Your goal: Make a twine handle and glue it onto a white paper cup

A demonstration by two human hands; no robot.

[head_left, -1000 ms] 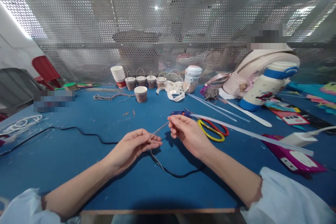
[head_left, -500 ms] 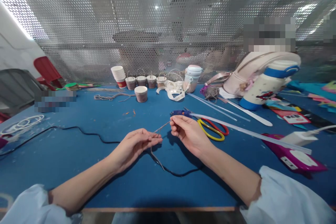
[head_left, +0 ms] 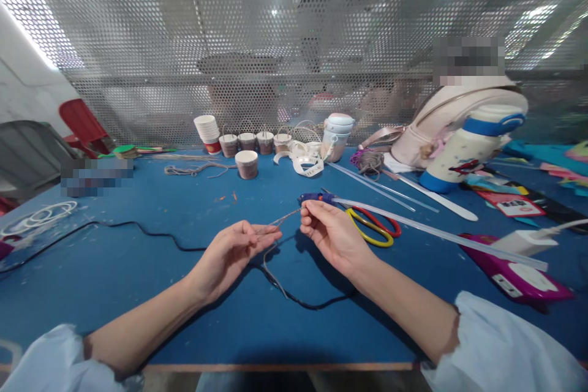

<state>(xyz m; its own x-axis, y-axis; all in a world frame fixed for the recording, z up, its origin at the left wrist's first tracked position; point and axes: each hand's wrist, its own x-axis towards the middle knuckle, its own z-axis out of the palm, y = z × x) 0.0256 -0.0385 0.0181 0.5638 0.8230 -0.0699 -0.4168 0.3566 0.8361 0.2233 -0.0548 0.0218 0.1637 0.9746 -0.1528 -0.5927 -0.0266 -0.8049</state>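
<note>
A thin grey-brown cord runs between my two hands above the blue table. My right hand pinches its upper end between thumb and fingertips. With thumb pressed to fingers, my left hand grips the lower strands, and a loose tail hangs below toward the table. The cord looks twisted near the right fingertips and splits into separate strands toward the left. Just behind my right hand lies a blue glue gun with a long clear glue stick in it. Scissors with yellow and red handles lie beside that hand.
Several wrapped cups and a paper cup stack stand at the back. A black cable crosses the table under my hands. On the right are a water bottle, a magenta power strip and a yarn ball.
The strands near my left fingers have spread into a visible fork, and the loose tail now bows out in a wider curve. Both hands have barely moved.
</note>
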